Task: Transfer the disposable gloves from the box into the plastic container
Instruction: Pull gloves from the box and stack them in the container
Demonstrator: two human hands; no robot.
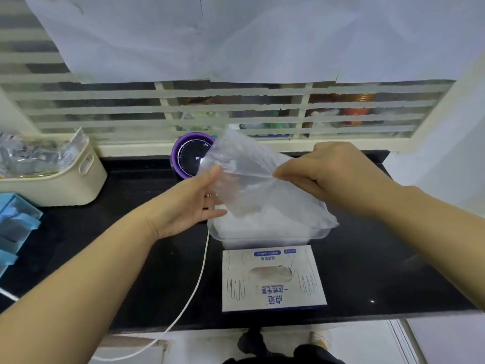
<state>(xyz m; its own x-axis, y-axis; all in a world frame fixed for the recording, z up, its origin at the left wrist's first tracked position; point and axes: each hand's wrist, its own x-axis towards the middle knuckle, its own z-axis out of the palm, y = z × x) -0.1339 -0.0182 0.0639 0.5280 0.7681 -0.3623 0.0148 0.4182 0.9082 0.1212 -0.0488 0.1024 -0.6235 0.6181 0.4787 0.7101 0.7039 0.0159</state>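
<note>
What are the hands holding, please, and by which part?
A clear disposable glove: the right hand pinches its middle, the left hand holds its left edge.

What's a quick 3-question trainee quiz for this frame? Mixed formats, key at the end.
1. True or false: the glove box lies nearer the camera than the plastic container.
2. The right hand is: A) pinching the clear glove; B) resting on the glove box; C) open and empty.
3. Fill in: the round device behind the plastic container has a ____ rim.
Key: 1 true; 2 A; 3 purple.
</note>
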